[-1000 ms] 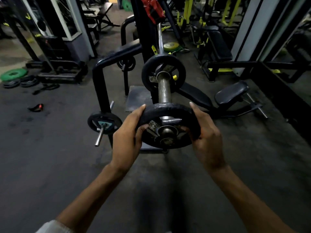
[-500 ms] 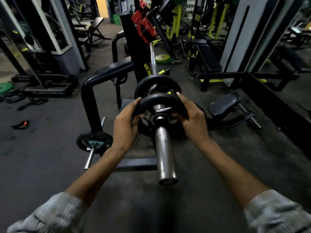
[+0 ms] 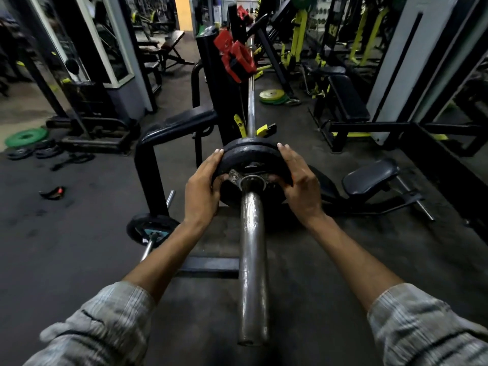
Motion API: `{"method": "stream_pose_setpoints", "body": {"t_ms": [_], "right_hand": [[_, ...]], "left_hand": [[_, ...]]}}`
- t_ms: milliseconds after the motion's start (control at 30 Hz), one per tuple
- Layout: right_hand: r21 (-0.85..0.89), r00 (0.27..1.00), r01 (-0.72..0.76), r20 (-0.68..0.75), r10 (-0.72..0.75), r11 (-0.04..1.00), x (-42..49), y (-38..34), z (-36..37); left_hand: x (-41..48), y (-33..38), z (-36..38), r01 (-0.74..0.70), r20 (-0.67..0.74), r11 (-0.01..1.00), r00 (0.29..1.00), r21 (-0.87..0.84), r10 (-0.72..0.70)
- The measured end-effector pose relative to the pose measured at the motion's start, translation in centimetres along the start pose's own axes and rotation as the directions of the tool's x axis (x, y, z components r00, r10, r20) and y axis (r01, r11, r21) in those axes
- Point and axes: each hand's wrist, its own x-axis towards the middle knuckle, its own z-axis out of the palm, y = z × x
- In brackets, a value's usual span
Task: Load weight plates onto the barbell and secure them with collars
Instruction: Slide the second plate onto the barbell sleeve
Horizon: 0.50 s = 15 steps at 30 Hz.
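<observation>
Near length of the bare steel barbell sleeve [image 3: 252, 260] is free, open dark floor either side of it. My left hand [image 3: 202, 192] and right hand [image 3: 301, 186] block both flanks of the black round weight plate [image 3: 250, 157]. Left: black padded rack arm [image 3: 179, 128]. Right: black padded seat [image 3: 369, 175]. Far: red plastic collars [image 3: 235, 55] beside the bar.

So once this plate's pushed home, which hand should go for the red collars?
Probably the left hand. The red collars sit up on the rack post, left of the bar, so the left reaches them without crossing it. The right hand can steady the plate.
</observation>
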Motion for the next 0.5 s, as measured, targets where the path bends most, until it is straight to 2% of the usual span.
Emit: {"method": "stream_pose_setpoints", "body": {"t_ms": [167, 300, 400, 500], "right_hand": [[-0.007, 1.000, 0.002, 0.008, -0.002, 1.000, 0.2, -0.1, -0.2], [-0.071, 1.000, 0.000, 0.022, 0.002, 0.997, 0.3, -0.8, -1.0], [-0.195, 0.999, 0.026, 0.025, -0.022, 0.980, 1.3, -2.2, -2.2], [-0.227, 0.995, 0.097, 0.017, -0.096, 0.969, 2.9, -5.0, -3.0]], "left_hand": [[0.1, 0.1, 0.0, 0.014, 0.004, 1.000, 1.000, 0.010, -0.014], [0.6, 0.3, -1.1, 0.011, 0.074, 1.000, 0.997, 0.010, -0.012], [1.3, 0.2, -3.3, -0.013, 0.127, 0.996, 0.992, 0.089, 0.002], [1.9, -0.5, -6.8, -0.063, 0.145, 0.984, 0.989, 0.169, 0.038]]}}
